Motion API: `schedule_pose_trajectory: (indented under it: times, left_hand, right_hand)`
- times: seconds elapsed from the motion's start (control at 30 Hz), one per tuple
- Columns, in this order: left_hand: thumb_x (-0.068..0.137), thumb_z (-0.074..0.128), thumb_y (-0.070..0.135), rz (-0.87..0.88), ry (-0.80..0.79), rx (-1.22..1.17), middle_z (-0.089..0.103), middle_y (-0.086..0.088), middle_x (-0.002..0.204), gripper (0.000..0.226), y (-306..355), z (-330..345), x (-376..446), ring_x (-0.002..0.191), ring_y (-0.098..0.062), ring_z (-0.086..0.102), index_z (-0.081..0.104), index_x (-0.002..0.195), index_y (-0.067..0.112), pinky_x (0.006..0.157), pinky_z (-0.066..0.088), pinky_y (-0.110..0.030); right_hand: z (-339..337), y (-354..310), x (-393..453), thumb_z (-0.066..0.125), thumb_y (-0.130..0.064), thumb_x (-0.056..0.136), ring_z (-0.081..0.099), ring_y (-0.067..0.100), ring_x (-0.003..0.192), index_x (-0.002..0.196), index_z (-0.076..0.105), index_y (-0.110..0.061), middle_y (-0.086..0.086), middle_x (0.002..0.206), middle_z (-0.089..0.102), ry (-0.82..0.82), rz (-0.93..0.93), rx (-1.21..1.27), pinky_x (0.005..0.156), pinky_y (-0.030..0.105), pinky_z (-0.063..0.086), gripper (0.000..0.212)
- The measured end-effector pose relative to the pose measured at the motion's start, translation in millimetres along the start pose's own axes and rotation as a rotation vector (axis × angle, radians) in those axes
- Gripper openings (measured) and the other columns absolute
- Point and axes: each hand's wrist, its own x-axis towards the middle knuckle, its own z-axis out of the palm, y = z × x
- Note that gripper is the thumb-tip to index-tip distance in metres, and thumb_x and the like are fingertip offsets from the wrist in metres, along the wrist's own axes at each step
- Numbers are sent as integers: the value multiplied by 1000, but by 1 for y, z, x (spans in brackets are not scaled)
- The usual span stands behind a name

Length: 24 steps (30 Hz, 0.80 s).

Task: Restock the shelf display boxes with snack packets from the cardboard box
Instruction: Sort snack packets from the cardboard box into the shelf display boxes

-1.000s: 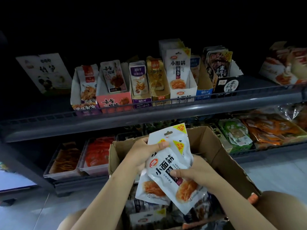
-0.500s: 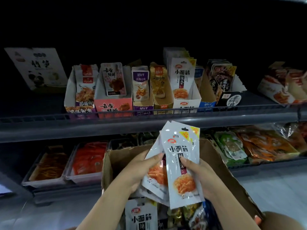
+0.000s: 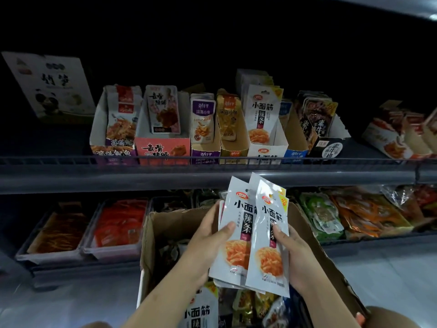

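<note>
Packets, a white fanned stack, stand upright above the open cardboard box, below the shelf rail. Left hand and right hand both grasp them, thumbs on the fronts.

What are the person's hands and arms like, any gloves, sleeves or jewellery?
Both are bare. The left hand and right hand wear no gloves, and no rings or watch show. The forearms are uncovered as far as the picture's bottom edge; no sleeve is in view.

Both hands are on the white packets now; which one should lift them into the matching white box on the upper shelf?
Right hand, probably: it grips the white packets on the side nearer the white display box, which sits up and slightly right.
</note>
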Motion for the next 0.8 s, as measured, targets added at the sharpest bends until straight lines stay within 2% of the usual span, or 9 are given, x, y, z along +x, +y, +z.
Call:
schedule_pose_trajectory:
  times: [0.07, 0.23, 0.3, 0.33, 0.37, 0.43, 0.53, 0.63, 0.8]
  left_hand:
    - [88, 65, 16, -10, -14, -12, 69, -3, 119, 58, 0, -1, 1, 102, -26, 69, 42, 134, 43, 86, 56, -45]
    - [67, 71, 24, -119, -30, -77, 73, -17, 103, 57, -1, 2, 1, 91, -34, 71, 61, 122, 8, 73, 59, -40]
    - [69, 71, 22, -131, -41, -88, 74, -18, 100, 51, 0, 1, 0, 85, -32, 72, 63, 117, 7, 67, 59, -38]
    - [70, 71, 21, -133, -46, -103, 74, -17, 99, 49, 0, 1, 0, 83, -31, 73, 62, 117, 8, 66, 59, -38]
    - [69, 71, 19, -137, -47, -115, 74, -17, 99, 50, 1, 1, -1, 83, -32, 73, 61, 117, 10, 67, 59, -39]
    - [66, 72, 18, -137, -41, -115, 73, -16, 103, 56, 1, 0, -1, 90, -34, 72, 59, 121, 14, 77, 58, -46]
    - [62, 76, 16, -88, -5, -95, 73, -14, 105, 64, 2, 1, -1, 94, -35, 71, 57, 124, 17, 84, 55, -50]
    - [57, 79, 13, -55, 51, -99, 74, -13, 101, 62, 4, 2, -2, 92, -35, 71, 60, 116, 19, 87, 54, -54]
    - [55, 80, 13, -38, 73, -116, 73, -16, 103, 61, 6, 3, -4, 95, -37, 70, 63, 114, 11, 89, 53, -55]
  right_hand:
    - [-1, 0, 0, 60, -16, 80, 68, 35, 92, 127, 51, -10, 21, 114, 67, 15, 5, 13, 65, 44, 58, 48]
    - [0, 2, -4, 55, -17, 85, 68, 36, 93, 121, 59, -12, 21, 115, 66, -21, 19, 42, 69, 47, 58, 37]
    - [-1, 3, -5, 63, -21, 82, 68, 36, 92, 123, 58, -10, 22, 116, 65, -40, 25, 49, 72, 49, 58, 42]
    - [-1, 2, -5, 75, -25, 76, 67, 38, 95, 124, 58, -10, 23, 119, 64, -45, 14, 45, 74, 50, 58, 53]
    - [0, 2, -4, 87, -28, 64, 67, 38, 97, 125, 58, -9, 23, 120, 63, -47, 1, 37, 74, 50, 57, 70]
    - [1, 3, -4, 96, -31, 43, 67, 39, 99, 123, 59, -8, 24, 120, 63, -37, -15, 16, 71, 48, 57, 91]
    - [1, 4, -4, 97, -33, 37, 67, 39, 99, 119, 62, -8, 23, 119, 64, -20, -24, 28, 69, 47, 57, 93]
    - [2, 4, -5, 97, -34, 39, 65, 40, 102, 122, 61, -8, 22, 120, 64, -26, -29, 24, 72, 48, 57, 95]
    - [5, 0, -9, 97, -33, 39, 66, 37, 102, 118, 65, -12, 20, 120, 65, -49, -66, 44, 69, 46, 57, 88]
